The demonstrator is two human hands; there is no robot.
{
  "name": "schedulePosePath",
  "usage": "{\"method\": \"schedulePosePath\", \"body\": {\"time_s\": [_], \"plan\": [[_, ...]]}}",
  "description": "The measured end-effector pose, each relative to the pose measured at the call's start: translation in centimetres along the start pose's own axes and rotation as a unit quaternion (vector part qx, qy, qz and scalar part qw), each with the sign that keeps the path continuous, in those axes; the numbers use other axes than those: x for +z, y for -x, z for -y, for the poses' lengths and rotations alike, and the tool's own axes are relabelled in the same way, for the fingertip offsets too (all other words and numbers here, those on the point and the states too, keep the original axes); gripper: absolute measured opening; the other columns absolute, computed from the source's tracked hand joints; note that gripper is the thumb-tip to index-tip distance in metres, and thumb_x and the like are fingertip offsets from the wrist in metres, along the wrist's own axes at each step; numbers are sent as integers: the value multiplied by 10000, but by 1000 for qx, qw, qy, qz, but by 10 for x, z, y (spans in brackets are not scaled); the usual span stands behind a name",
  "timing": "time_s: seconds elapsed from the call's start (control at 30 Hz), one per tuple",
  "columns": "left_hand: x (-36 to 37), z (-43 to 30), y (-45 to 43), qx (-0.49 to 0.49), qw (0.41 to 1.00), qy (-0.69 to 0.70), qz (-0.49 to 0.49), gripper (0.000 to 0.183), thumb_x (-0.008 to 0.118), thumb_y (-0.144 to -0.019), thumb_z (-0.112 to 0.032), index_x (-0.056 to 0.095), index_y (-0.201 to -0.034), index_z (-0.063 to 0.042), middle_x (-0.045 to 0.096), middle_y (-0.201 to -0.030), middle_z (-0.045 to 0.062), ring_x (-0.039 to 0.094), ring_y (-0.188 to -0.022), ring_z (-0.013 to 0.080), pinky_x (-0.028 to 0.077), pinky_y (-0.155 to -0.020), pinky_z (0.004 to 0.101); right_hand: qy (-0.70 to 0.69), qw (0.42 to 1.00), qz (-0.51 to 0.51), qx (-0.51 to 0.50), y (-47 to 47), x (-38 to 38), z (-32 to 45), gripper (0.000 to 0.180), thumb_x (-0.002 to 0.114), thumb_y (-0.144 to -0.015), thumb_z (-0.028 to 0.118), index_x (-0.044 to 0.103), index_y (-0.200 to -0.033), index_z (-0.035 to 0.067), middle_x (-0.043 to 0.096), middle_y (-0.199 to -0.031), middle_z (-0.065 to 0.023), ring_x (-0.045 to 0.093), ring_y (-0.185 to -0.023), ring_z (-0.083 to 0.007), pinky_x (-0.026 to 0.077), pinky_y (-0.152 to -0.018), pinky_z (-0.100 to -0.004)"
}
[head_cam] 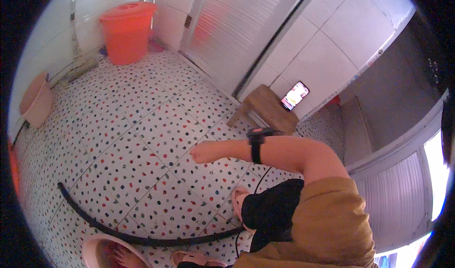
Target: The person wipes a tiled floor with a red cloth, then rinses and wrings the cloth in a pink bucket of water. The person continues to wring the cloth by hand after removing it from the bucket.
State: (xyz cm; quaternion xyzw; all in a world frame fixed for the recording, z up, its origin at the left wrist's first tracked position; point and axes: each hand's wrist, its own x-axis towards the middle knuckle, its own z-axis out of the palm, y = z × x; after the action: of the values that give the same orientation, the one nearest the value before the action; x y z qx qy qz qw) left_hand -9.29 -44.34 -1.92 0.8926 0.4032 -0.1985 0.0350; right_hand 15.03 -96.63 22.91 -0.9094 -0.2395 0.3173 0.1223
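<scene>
My right hand (205, 152) hangs over the speckled tile floor (149, 158) with its fingers curled in, and nothing shows in it. A black strap with a small device (256, 143) circles that forearm. At the bottom left, my left hand (124, 256) is down inside a pale pink basin (89, 245), over its dark reddish contents. Its fingers look spread; the picture's edge cuts off part of it, and whether it touches anything there is unclear. A black hose (160, 242) curves across the floor just beyond the basin, between it and my right hand.
Beyond my right forearm stands a low wooden stool (268, 106), with a lit phone (295, 95) propped on it against the wall. A lidded red bucket (128, 35) stands by a ribbed door (231, 26). A pink bucket (37, 101) is at left. Pink slippers (237, 200) and a thin cable (261, 179) are near my legs.
</scene>
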Motion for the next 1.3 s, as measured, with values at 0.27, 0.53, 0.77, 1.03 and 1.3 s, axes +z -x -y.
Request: {"method": "schedulePosePath", "body": {"time_s": [0.27, 0.53, 0.77, 1.03, 1.3], "plan": [[8, -31, -14, 125, 992, -5, 15, 834, 496, -900, -670, 285, -1568, -218, 258, -1615, 131, 302, -1439, 451, 301, -1062, 706, -14, 907, -372, 197, 175, -18, -105, 209, 550, -872, 203, 647, -897, 19, 636, -903, -204, 612, -969, -394, 504, -808, -496], [6, -35, -12, 143, 989, -21, 38, 782, 505, -906, -628, 328, -1545, -213, 298, -1593, 132, 319, -1434, 436, 288, -1068, 706, 320, 784, -303, 437, 291, -41, -242, 137, 619, -835, 125, 707, -915, 56, 593, -1352, -56, 597, -1130, -292, 571, -868, -416], [3, -33, -9, 141, 988, -36, 47, 737, 513, -911, -591, 365, -1524, -209, 333, -1574, 132, 334, -1429, 422, 276, -1073, 705, 433, 766, -228, 416, 299, -75, -271, 286, 629, -835, 106, 690, -1112, 76, 594, -1344, -64, 573, -1097, -277, 550, -816, -427], [6, -36, -7, 143, 987, -42, 53, 687, 522, -917, -549, 408, -1500, -204, 372, -1552, 132, 351, -1423, 407, 262, -1079, 705, 378, 726, -452, 353, 280, -74, -252, 136, 563, -830, 63, 624, -949, 35, 561, -1356, -185, 582, -1121, -354, 513, -906, -461], [6, -28, -4, 149, 987, -39, 55, 639, 531, -923, -507, 451, -1476, -198, 412, -1530, 132, 368, -1417, 392, 249, -1085, 704, 176, 913, -361, 71, 146, -12, -178, 167, 592, -808, 80, 609, -965, 24, 532, -1381, -194, 570, -1164, -377, 522, -939, -445]]}}
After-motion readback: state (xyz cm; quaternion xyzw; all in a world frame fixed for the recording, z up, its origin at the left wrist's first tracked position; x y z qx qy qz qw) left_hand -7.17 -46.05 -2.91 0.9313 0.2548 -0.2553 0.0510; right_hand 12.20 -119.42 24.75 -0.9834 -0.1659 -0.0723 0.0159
